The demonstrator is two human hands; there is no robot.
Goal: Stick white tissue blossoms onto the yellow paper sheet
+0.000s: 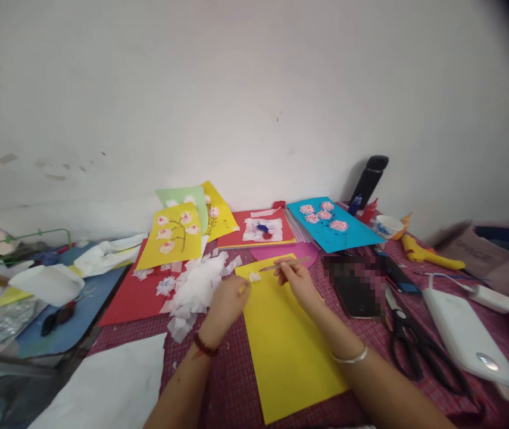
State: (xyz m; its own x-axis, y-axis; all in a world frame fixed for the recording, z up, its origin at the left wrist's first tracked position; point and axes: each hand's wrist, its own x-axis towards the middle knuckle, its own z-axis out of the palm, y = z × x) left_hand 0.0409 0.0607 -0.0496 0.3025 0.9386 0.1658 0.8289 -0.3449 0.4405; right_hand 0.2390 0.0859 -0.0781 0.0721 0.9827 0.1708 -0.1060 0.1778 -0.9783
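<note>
My right hand (296, 280) is closed in a pinch around a thin wooden stick (270, 268). The stick's tip points left at a small white tissue-paper tuft (254, 277) near the far end of a yellow sheet (290, 357). My left hand (228, 301) is curled at the sheet's left edge, close to the tuft. Its fingertips are mostly hidden, so anything in them does not show. Left of that hand lies a heap of white tissue-paper pieces (196, 283), partly on a red sheet (127, 298).
Yellow card with paper flowers (176, 235) and blue card (332, 223) lie toward the wall. At right are a phone (356, 292), black-handled scissors (415, 339), white power bank (468, 339), yellow glue gun (428, 253), small bowl (388, 226) and black bottle (369, 182). White paper (111, 381) lies front left.
</note>
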